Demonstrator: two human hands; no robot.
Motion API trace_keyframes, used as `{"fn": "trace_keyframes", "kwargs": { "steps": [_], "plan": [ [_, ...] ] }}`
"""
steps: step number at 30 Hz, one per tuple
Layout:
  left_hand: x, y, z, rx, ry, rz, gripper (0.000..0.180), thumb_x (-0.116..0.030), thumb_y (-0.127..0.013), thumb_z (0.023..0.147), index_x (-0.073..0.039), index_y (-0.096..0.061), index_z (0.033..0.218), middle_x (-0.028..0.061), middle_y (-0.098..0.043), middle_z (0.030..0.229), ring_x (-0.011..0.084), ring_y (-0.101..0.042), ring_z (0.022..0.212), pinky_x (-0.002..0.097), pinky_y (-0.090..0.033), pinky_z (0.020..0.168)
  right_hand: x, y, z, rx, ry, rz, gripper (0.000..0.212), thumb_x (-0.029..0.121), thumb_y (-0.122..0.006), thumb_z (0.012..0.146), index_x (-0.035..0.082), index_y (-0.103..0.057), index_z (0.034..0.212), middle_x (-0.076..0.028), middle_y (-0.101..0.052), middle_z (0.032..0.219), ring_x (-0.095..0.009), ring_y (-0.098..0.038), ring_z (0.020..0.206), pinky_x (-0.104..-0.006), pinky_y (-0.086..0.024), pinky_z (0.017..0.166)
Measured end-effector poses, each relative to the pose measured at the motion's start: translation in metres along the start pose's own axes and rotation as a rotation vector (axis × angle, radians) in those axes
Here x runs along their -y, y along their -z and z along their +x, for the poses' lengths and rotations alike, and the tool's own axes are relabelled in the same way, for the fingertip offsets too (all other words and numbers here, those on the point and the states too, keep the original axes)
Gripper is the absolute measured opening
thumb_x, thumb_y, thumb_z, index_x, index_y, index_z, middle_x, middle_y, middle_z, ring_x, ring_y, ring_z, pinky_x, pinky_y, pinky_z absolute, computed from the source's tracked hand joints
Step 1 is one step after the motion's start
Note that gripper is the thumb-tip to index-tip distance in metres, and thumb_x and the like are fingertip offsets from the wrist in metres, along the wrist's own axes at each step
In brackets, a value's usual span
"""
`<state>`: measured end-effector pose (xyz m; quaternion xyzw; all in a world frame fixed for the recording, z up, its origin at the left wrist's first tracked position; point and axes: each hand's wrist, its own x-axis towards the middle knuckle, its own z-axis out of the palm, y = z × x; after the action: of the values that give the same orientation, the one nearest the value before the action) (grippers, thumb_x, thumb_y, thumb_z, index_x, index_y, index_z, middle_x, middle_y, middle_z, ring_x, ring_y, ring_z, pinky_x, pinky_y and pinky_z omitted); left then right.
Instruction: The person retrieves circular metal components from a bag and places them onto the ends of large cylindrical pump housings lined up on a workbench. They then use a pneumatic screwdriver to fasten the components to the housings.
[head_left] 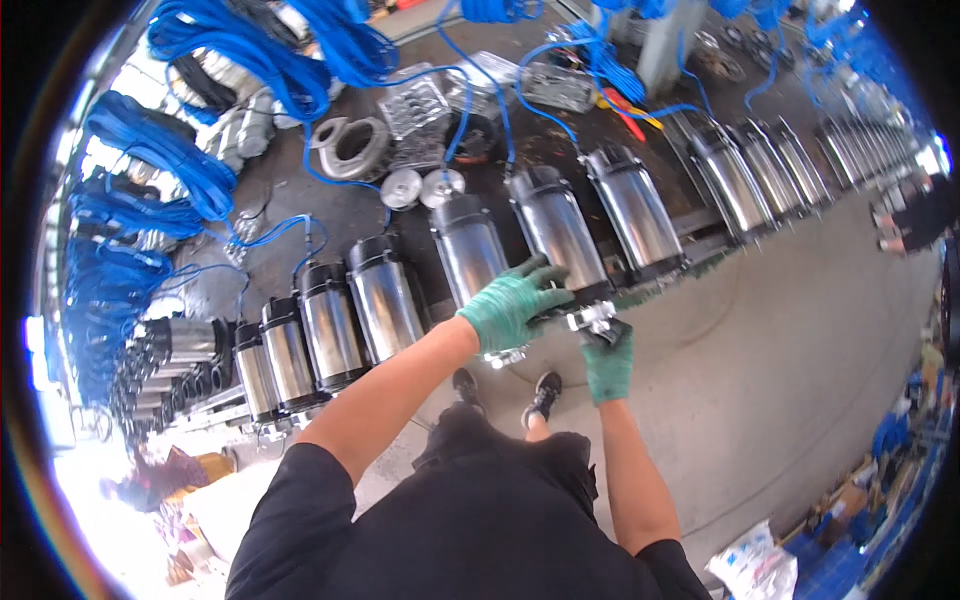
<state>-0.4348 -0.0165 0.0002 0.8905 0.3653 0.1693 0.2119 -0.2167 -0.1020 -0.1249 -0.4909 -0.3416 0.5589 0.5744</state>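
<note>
At frame centre, a shiny silver metal cylinder with black ends is touched by the green-gloved left hand, its grip spread open; near a silver metal fitting, the green-gloved right hand is seen, its grip's state cannot be told

Cylinders look glossy smooth metal, gloves matt cloth, cables glossy plastic.

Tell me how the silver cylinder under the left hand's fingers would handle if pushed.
The silver cylinder may roll sideways, since its body is round and lies on its side. Its smooth, shiny shell could feel slippery. The blue cable at its far end might drag as it moves.
</note>
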Motion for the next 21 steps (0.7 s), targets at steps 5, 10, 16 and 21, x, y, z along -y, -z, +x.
{"fn": "trace_keyframes", "kwargs": {
  "steps": [5, 10, 16, 21],
  "plan": [
    [0.068, 0.047, -0.017, -0.389, 0.379, 0.015, 0.049, -0.009, -0.073, 0.085, -0.011, -0.061, 0.132, 0.0177, -0.060, 0.135, 0.0413, -0.054, 0.130, 0.0452, -0.046, 0.110, -0.017, 0.033, 0.004, 0.000, -0.110, -0.039, 0.046, 0.001, -0.067, 0.094, 0.012, -0.049, 0.135, -0.004, -0.059, 0.125, -0.018, -0.060, 0.111, -0.0339, -0.057, 0.090],
    [0.219, 0.095, -0.065, -0.269, 0.963, 0.334, 0.086, -0.032, -0.084, 0.077, -0.014, -0.044, 0.151, 0.0184, -0.049, 0.151, 0.0397, -0.047, 0.137, 0.0460, -0.043, 0.114, 0.042, 0.053, -0.021, -0.054, -0.235, -0.270, 0.045, 0.012, -0.065, 0.099, 0.007, -0.046, 0.141, -0.009, -0.060, 0.115, -0.020, -0.066, 0.100, -0.0337, -0.058, 0.085],
    [0.299, 0.100, -0.047, 0.050, 1.083, 0.182, 0.117, -0.044, -0.092, 0.065, -0.021, -0.030, 0.161, 0.0206, -0.051, 0.149, 0.0410, -0.054, 0.133, 0.0472, -0.049, 0.108, 0.114, 0.055, -0.057, -0.158, -0.310, -0.467, 0.041, 0.014, -0.064, 0.101, 0.007, -0.051, 0.139, -0.007, -0.061, 0.112, -0.017, -0.066, 0.091, -0.0332, -0.059, 0.081],
    [0.283, 0.118, -0.062, -0.183, 0.894, 0.102, 0.109, -0.026, -0.094, 0.064, -0.007, -0.037, 0.155, 0.0233, -0.055, 0.141, 0.0387, -0.057, 0.129, 0.0436, -0.049, 0.108, 0.135, 0.032, -0.074, -0.147, -0.225, -0.468, 0.039, 0.012, -0.063, 0.101, 0.005, -0.053, 0.137, -0.007, -0.063, 0.111, -0.018, -0.068, 0.094, -0.0339, -0.059, 0.082]
  ]
}}
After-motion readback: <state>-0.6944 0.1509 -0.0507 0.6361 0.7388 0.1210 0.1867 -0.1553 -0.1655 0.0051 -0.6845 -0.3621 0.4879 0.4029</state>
